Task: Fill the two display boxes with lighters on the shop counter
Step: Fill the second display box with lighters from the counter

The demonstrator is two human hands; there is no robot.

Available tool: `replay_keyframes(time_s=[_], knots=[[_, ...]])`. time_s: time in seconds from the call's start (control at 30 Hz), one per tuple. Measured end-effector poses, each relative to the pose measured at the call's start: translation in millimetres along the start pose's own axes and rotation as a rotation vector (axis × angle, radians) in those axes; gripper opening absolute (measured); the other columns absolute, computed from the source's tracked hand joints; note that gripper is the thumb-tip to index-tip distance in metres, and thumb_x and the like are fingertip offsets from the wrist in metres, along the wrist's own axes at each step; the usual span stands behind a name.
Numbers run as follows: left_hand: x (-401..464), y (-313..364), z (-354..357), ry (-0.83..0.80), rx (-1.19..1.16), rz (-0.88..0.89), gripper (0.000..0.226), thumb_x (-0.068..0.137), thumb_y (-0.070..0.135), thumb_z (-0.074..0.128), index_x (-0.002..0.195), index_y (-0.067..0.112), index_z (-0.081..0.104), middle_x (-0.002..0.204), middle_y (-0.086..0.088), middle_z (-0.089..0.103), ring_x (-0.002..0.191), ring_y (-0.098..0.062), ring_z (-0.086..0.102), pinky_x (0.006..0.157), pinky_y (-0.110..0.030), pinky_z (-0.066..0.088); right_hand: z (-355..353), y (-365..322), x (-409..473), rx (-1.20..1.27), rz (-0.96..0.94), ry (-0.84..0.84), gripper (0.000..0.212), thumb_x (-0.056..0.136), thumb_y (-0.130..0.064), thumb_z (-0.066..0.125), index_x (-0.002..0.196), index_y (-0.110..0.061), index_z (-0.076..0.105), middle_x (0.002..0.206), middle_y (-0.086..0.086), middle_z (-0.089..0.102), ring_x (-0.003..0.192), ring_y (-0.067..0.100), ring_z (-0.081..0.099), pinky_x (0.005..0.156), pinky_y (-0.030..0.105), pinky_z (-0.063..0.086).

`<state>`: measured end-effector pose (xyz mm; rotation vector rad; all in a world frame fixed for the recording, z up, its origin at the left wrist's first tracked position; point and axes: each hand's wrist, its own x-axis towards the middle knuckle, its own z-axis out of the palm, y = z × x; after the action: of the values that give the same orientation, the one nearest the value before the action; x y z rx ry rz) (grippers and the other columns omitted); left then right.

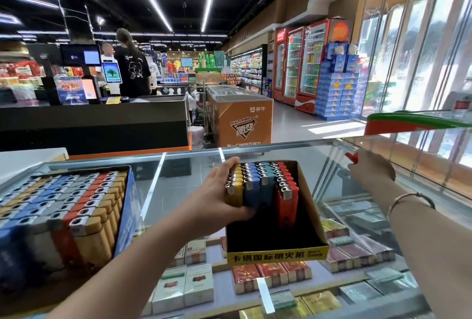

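Plainly, yellow box (277, 255) front reads "卡通国标明火机"; freezer (240, 114) reads "随变".

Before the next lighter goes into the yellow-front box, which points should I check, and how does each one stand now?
1. Left hand steadies the lighter rows: ok, it grips the yellow and blue lighters.
2. Free space in the yellow-front display box: ok, its near half shows a bare black floor.
3. Right hand holds a lighter: ok, a red lighter shows past the fingers.
4. Rows stand upright: ok, though the red row has open space in front.
5. Blue display box full: cannot tell, its near end is blurred.
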<state>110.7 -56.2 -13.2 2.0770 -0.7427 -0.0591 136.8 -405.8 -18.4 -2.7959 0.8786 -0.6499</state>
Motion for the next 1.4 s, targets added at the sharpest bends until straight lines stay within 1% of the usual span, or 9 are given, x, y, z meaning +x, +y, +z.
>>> replay_keyframes(time_s=[0.3, 0.4, 0.47, 0.63, 0.8, 0.9, 1.03, 1.17, 1.4], knots=[[-2.9, 6.2, -9.9, -0.099, -0.04, -0.044, 0.097, 0.062, 0.018, 0.082, 0.131, 0.047, 0.02, 0.122, 0.013, 0.029, 0.106, -0.01, 0.048, 0.089, -0.029, 0.051, -8.4, -8.4, -13.2, 0.125, 0.042, -0.008, 0.032, 0.085, -0.011, 0.063, 0.113, -0.001, 0.05, 0.114, 0.022, 0.049, 0.099, 0.039, 0.055, 0.083, 0.043, 0.046], [-4.4, 11.5, -16.1, -0.127, -0.029, -0.06, 0.095, 0.052, 0.021, 0.082, 0.124, 0.044, 0.024, 0.123, 0.007, 0.034, 0.109, -0.017, 0.048, 0.095, -0.037, 0.048, -18.8, -21.3, -21.5, 0.289, 0.049, -0.063, 0.015, 0.083, -0.008, 0.062, 0.095, -0.005, 0.054, 0.104, 0.021, 0.054, 0.092, 0.035, 0.055, 0.077, 0.038, 0.045], [-5.9, 13.9, -23.5, -0.184, -0.037, -0.083, 0.094, 0.051, 0.015, 0.082, 0.123, 0.038, 0.027, 0.12, 0.002, 0.04, 0.108, -0.019, 0.051, 0.092, -0.036, 0.05, -26.4, -33.6, -28.1, 0.464, 0.049, -0.112, 0.014, 0.083, -0.003, 0.059, 0.087, -0.012, 0.049, 0.092, 0.016, 0.055, 0.08, 0.028, 0.052, 0.062, 0.031, 0.041], [-13.8, 15.5, -42.0, -0.291, -0.073, -0.166, 0.092, 0.058, -0.002, 0.08, 0.124, 0.037, 0.028, 0.115, -0.004, 0.048, 0.098, -0.02, 0.059, 0.069, -0.019, 0.053, -60.7, -79.2, -56.0, 1.31, 0.151, -0.379, 0.054, 0.071, 0.016, 0.052, 0.114, -0.017, 0.047, 0.096, 0.019, 0.05, 0.072, 0.027, 0.052, 0.047, 0.029, 0.048], [-19.9, 20.5, -52.8, -0.322, -0.126, -0.171, 0.089, 0.053, 0.023, 0.087, 0.121, 0.041, 0.033, 0.125, 0.0, 0.048, 0.112, -0.017, 0.054, 0.097, -0.035, 0.046, -84.2, -128.6, -88.0, 1.68, 0.038, -0.584, 0.021, 0.078, 0.003, 0.057, 0.089, -0.014, 0.057, 0.058, 0.005, 0.06, 0.042, 0.013, 0.053, 0.038, 0.018, 0.041], [-20.8, 30.0, -48.0, -0.15, -0.082, -0.047, 0.083, 0.058, 0.052, 0.076, 0.129, 0.044, 0.034, 0.132, 0.015, 0.033, 0.121, -0.004, 0.033, 0.097, -0.023, 0.033, -87.0, -135.9, -101.1, 1.668, -0.049, -0.559, 0.005, 0.081, -0.007, 0.06, 0.079, -0.01, 0.057, 0.049, 0.002, 0.055, 0.037, 0.01, 0.046, 0.032, 0.017, 0.032], [-25.8, 45.9, -25.5, 0.278, 0.151, 0.307, 0.056, 0.067, 0.05, 0.069, 0.113, 0.062, 0.039, 0.119, 0.028, 0.044, 0.108, 0.009, 0.045, 0.087, -0.012, 0.034, -90.1, -128.4, -118.0, 1.549, -0.232, -0.529, 0.01, 0.086, -0.015, 0.062, 0.083, -0.006, 0.059, 0.052, 0.006, 0.06, 0.035, 0.009, 0.047, 0.031, 0.015, 0.033], [-28.8, 51.0, -12.4, 0.488, 0.441, 0.529, 0.046, 0.073, 0.045, 0.064, 0.118, 0.038, 0.053, 0.111, 0.013, 0.055, 0.091, -0.007, 0.058, 0.075, -0.021, 0.047, -97.7, -132.2, -131.1, 1.356, -0.418, -0.516, 0.015, 0.087, -0.02, 0.062, 0.08, -0.007, 0.062, 0.053, 0.001, 0.063, 0.04, 0.009, 0.052, 0.037, 0.016, 0.037], [-29.5, 53.7, -10.1, 0.632, 0.266, 0.643, 0.017, 0.079, 0.022, 0.07, 0.095, 0.015, 0.072, 0.093, 0.007, 0.066, 0.079, -0.009, 0.065, 0.067, -0.033, 0.056, -102.7, -136.9, -138.9, 1.213, -0.575, -0.496, 0.021, 0.086, -0.024, 0.062, 0.085, -0.004, 0.065, 0.054, 0.0, 0.062, 0.044, 0.01, 0.052, 0.04, 0.018, 0.039]])
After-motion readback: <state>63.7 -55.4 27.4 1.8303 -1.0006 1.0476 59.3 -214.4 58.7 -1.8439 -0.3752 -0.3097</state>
